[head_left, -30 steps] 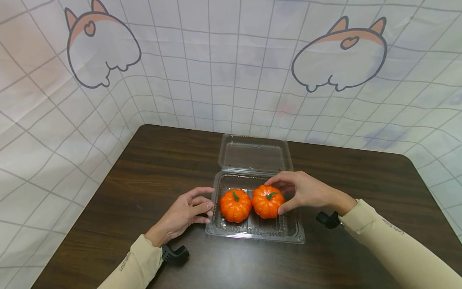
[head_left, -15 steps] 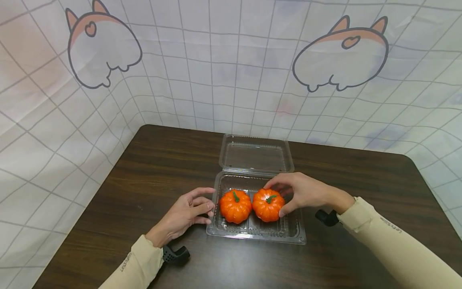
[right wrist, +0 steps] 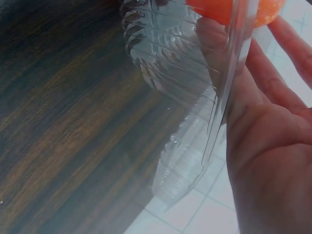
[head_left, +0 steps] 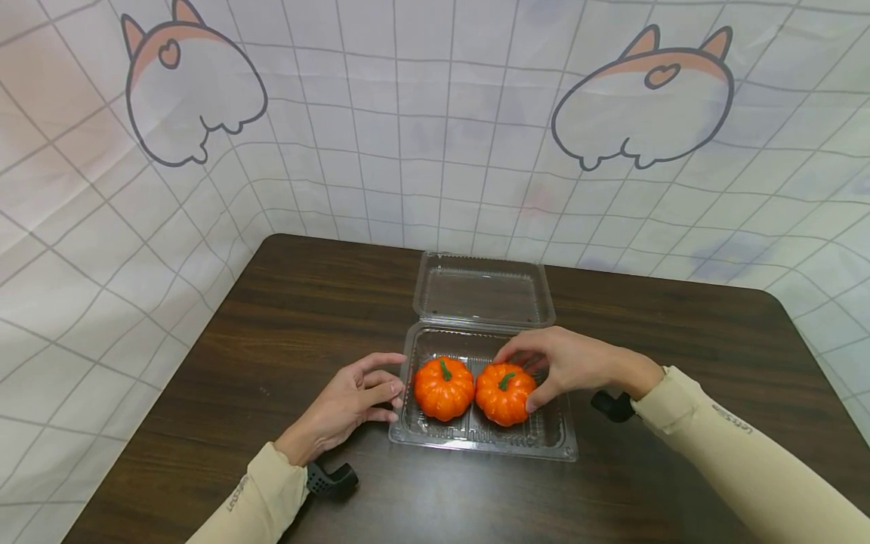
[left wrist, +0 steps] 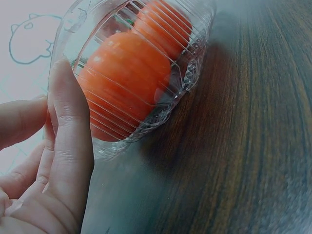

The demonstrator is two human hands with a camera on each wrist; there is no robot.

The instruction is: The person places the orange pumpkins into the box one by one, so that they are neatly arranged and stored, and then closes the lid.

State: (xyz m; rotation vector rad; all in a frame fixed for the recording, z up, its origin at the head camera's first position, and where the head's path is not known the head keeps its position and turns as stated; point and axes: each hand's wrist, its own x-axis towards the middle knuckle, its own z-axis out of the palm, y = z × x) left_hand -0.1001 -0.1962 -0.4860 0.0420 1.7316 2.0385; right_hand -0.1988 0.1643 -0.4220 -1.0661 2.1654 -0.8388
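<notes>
Two small orange pumpkins with green stems lie side by side in a clear plastic clamshell container (head_left: 482, 449). Around the right pumpkin (head_left: 506, 394), my right hand (head_left: 578, 363) curls its thumb and fingers, holding it at its right and far sides. My left hand (head_left: 353, 397) is at the container's left edge. In the left wrist view, its thumb and a finger pinch the clear rim (left wrist: 73, 29), close to the left pumpkin (head_left: 443, 388). The right wrist view shows the right hand (right wrist: 273, 122) reaching over the rim, touching the orange pumpkin (right wrist: 265, 12).
The container's lid (head_left: 484, 291) lies folded back flat behind the base. A dark wooden table (head_left: 326, 302) bears everything. A white grid-patterned cloth (head_left: 408, 151) with cartoon animals hangs behind and to the sides.
The right pumpkin has shifted slightly toward the person in the container, and its stem has turned, with the right hand on it. The left hand holds its place at the container's edge.
</notes>
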